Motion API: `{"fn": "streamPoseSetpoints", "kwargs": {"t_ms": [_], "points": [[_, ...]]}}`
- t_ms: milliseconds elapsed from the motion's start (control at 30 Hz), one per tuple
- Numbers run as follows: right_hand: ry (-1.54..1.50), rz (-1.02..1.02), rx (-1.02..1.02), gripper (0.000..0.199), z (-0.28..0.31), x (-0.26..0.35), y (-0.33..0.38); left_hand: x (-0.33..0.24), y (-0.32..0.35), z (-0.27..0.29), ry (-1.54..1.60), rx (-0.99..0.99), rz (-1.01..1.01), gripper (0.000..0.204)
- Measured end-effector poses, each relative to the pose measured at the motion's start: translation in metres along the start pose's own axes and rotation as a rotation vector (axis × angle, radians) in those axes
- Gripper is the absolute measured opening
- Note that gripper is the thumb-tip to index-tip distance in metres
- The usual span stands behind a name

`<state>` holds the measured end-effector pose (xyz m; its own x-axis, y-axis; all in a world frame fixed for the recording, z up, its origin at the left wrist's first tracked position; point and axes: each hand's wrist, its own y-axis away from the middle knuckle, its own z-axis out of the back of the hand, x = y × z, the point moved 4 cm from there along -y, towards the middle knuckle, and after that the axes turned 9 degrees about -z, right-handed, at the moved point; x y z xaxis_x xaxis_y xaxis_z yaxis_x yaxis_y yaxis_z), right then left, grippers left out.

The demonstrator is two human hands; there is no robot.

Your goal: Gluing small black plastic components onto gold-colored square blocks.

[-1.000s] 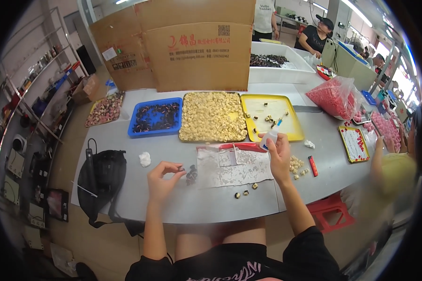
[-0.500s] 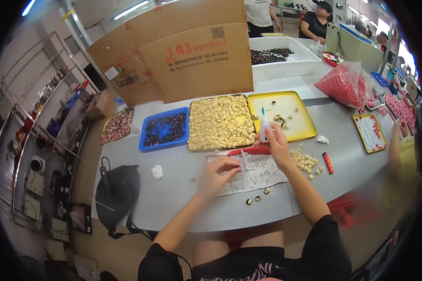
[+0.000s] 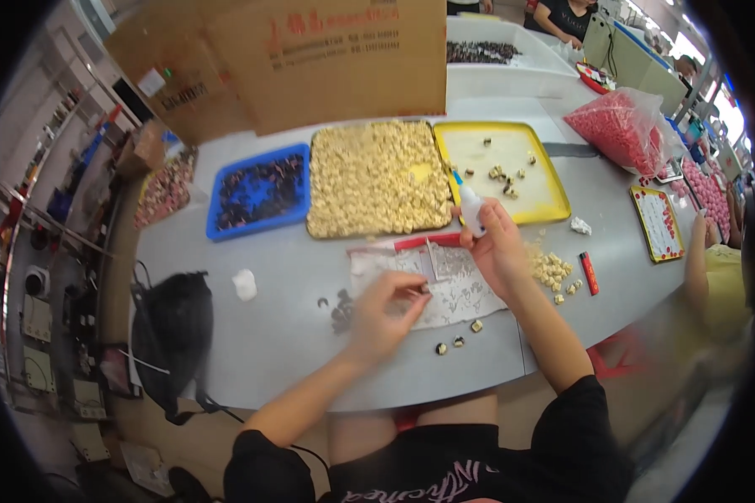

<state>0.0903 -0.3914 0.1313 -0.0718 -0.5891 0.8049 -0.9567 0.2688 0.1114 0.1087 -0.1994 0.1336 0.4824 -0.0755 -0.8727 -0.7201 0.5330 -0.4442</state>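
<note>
My right hand [image 3: 502, 250] is wrapped round a small white squeeze bottle [image 3: 471, 208] with a blue tip, held tilted with the tip up and to the left. My left hand [image 3: 384, 312] is closed in a pinch, a tiny dark piece [image 3: 425, 289] at its fingertips, too small to name. Beneath lies a pale patterned sheet [image 3: 457, 308], with a clear upright plate and a red strip [image 3: 424, 242] at its far edge. Small cream cubes [image 3: 552, 270] are heaped right of my right wrist. Several dark-and-cream pieces [image 3: 459, 341] lie in front of the sheet.
Beyond stand a blue tray [image 3: 256, 228] of dark pieces, a tray of cream cubes [image 3: 377, 172] and a yellow-rimmed tray [image 3: 554, 178]. A cardboard sheet [image 3: 344, 84] stands behind. A red lighter [image 3: 590, 274] lies right, a black bag [image 3: 172, 331] left. Another person's arm [image 3: 698, 268] is far right.
The whole view has shifted, so the trays sit farther left and higher. My left fingers have drawn together around a tiny dark piece. The bottle in my right hand leans more to the left.
</note>
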Motion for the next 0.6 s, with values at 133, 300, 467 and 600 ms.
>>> {"fn": "streamPoseSetpoints", "kwargs": {"t_ms": [133, 300, 467, 600], "points": [[-0.190, -0.047, -0.018, 0.036, 0.003, -0.008, -0.005, 0.009, -0.002, 0.004, 0.068, -0.140, -0.064, 0.025], [-0.241, -0.118, -0.029, 0.049, -0.005, -0.013, -0.004, 0.014, -0.001, 0.005, -0.005, -0.170, -0.123, 0.030], [-0.189, -0.139, -0.002, 0.041, -0.007, -0.019, 0.003, 0.017, 0.005, 0.003, -0.028, -0.095, -0.089, 0.038], [-0.058, -0.107, -0.050, 0.041, -0.009, -0.018, 0.008, 0.016, 0.006, 0.001, -0.023, -0.100, -0.094, 0.039]]}}
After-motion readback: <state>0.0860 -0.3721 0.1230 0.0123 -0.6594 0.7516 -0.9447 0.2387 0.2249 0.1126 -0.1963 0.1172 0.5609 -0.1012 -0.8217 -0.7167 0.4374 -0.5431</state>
